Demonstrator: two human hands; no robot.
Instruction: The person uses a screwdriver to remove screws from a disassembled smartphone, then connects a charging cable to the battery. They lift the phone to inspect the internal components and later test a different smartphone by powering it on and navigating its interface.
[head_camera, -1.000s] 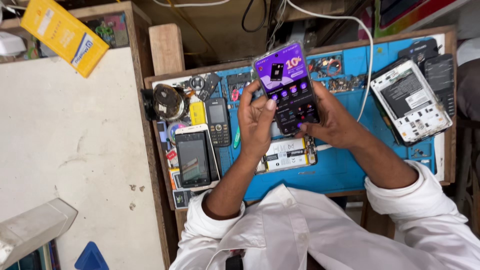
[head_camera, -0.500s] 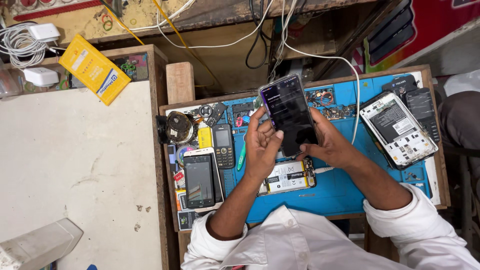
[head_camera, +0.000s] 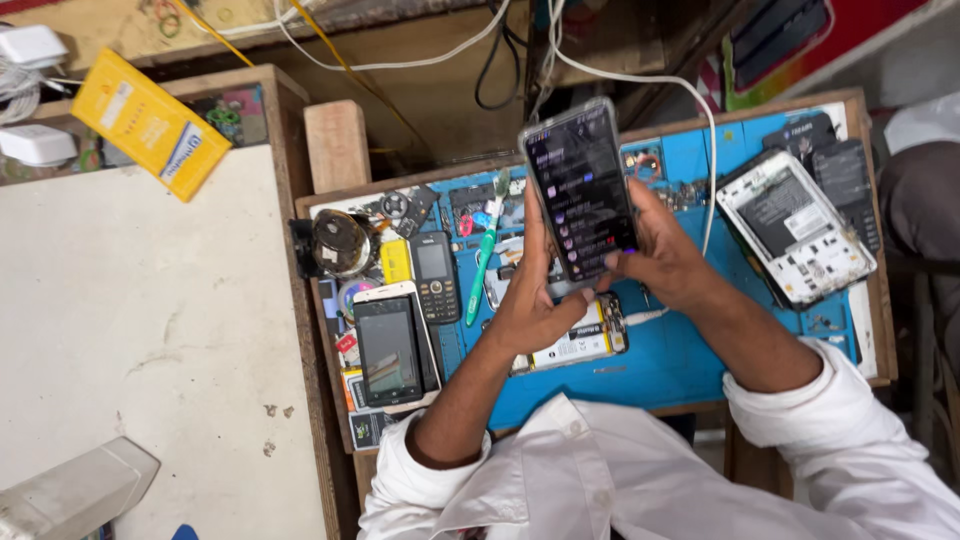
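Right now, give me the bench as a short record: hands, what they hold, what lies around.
left hand: grips the smartphone's lower left edge
right hand: supports its right side
smartphone: lit screen, raised above the blue mat
beneath hands: opened phone with battery
left of hands: keypad phone, white-framed phone, green tool
right: phone with back removed

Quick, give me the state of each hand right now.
Left hand: closed on the lower left edge of the smartphone.
Right hand: closed on the smartphone's right edge.

phone (head_camera: 582, 190): glossy glass | mat (head_camera: 690, 350): matt blue rubber | tray rim (head_camera: 880, 300): rough wood | sleeves (head_camera: 850, 450): white cloth
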